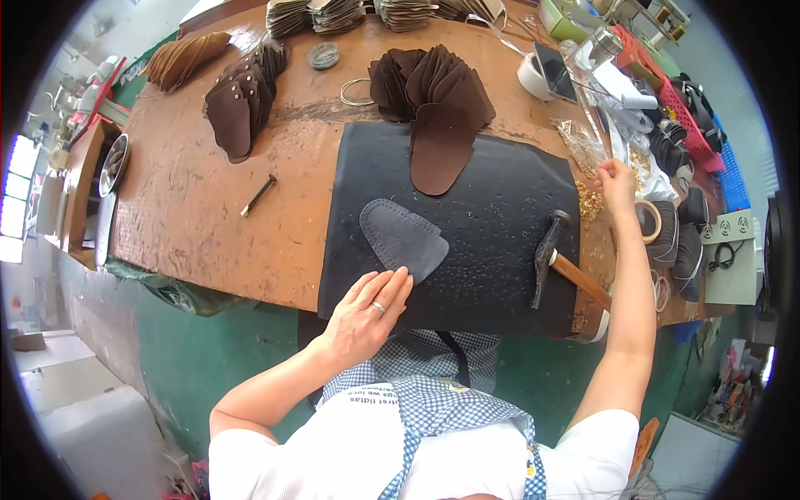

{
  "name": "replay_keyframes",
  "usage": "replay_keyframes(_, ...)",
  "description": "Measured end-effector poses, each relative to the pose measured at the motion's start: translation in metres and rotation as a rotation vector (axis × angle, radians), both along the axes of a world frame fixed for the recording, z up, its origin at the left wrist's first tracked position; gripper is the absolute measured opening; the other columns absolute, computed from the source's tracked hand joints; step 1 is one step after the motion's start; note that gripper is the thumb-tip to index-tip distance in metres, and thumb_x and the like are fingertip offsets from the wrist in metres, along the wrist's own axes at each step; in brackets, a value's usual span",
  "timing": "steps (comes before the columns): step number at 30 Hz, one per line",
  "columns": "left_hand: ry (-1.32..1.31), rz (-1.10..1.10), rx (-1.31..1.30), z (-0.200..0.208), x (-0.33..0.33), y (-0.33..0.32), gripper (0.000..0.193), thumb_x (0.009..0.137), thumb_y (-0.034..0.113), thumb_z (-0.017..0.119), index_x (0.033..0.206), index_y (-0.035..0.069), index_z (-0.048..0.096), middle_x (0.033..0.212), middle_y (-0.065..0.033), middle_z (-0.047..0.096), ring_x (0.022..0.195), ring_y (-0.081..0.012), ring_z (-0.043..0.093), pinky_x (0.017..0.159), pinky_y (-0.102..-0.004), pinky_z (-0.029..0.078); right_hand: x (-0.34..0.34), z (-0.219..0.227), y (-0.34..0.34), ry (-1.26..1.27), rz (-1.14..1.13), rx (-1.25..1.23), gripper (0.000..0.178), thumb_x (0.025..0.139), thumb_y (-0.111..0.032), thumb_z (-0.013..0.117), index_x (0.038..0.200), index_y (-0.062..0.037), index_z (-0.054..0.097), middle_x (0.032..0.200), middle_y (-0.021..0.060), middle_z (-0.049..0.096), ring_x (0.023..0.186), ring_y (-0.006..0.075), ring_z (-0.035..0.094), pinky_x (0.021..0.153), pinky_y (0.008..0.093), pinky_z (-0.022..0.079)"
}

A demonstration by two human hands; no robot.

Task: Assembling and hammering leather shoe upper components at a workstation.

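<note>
My left hand (367,318) lies flat with its fingers stretched out, their tips at the lower edge of a dark grey leather piece (404,240). Small holes run along that piece's edges, and it rests on a black mat (492,242). My right hand (615,185) is reached out to the right of the mat, with thumb and fingers pinched together beside a clear plastic bag (577,143). What the pinch holds is too small to make out. A hammer (581,281) with a wooden handle lies on the mat's right side, below my right hand.
A fan of brown leather pieces (442,154) overlaps the mat's far edge. More brown stacks (237,108) stand at the far left, near a small punch-like tool (258,196). On the right are a tape roll (648,222), a phone (554,72) and a pink basket (690,125).
</note>
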State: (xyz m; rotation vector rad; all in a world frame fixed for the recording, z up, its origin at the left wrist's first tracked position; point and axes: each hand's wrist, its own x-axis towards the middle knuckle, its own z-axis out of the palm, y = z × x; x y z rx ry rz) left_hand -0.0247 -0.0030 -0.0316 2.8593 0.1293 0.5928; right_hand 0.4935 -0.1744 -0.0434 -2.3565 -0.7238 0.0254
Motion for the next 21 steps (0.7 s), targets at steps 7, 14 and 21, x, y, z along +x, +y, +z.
replay_keyframes(7, 0.123, 0.027, -0.028, 0.01, -0.007, 0.001, 0.059, 0.072, 0.002, 0.07, 0.13, -0.003, 0.061, 0.137, -0.0143, 0.056, 0.126, -0.029, 0.052, 0.112, -0.0462, 0.04, -0.151, 0.073, 0.042, 0.427, 0.218, 0.464, 0.008, 0.092, -0.006, 0.07, 0.099, -0.0025, 0.07, 0.088, 0.0075, 0.073, 0.076, 0.0144, 0.07, 0.073, 0.028, 0.056)
replay_keyframes(14, 0.047, 0.016, -0.042, 0.006, -0.004, -0.002, 0.056, 0.074, 0.002, 0.066, 0.13, -0.003, 0.062, 0.133, -0.0147, 0.057, 0.125, -0.0297, 0.054, 0.111, -0.0458, 0.043, -0.317, 0.048, 0.073, 0.445, 0.78, 0.222, 0.009, 0.083, 0.005, 0.072, 0.091, 0.0009, 0.071, 0.092, 0.0081, 0.067, 0.085, 0.0171, 0.066, 0.073, 0.0288, 0.053)
replay_keyframes(21, -0.029, 0.032, -0.063, -0.003, -0.004, -0.004, 0.046, 0.079, 0.006, 0.063, 0.124, -0.005, 0.063, 0.127, -0.016, 0.06, 0.125, -0.0296, 0.056, 0.11, -0.0453, 0.043, -0.32, 0.039, 0.083, 0.43, 0.842, 0.109, 0.005, 0.081, -0.001, 0.073, 0.086, -0.0034, 0.073, 0.087, 0.0056, 0.064, 0.083, 0.0215, 0.064, 0.073, 0.0331, 0.053)
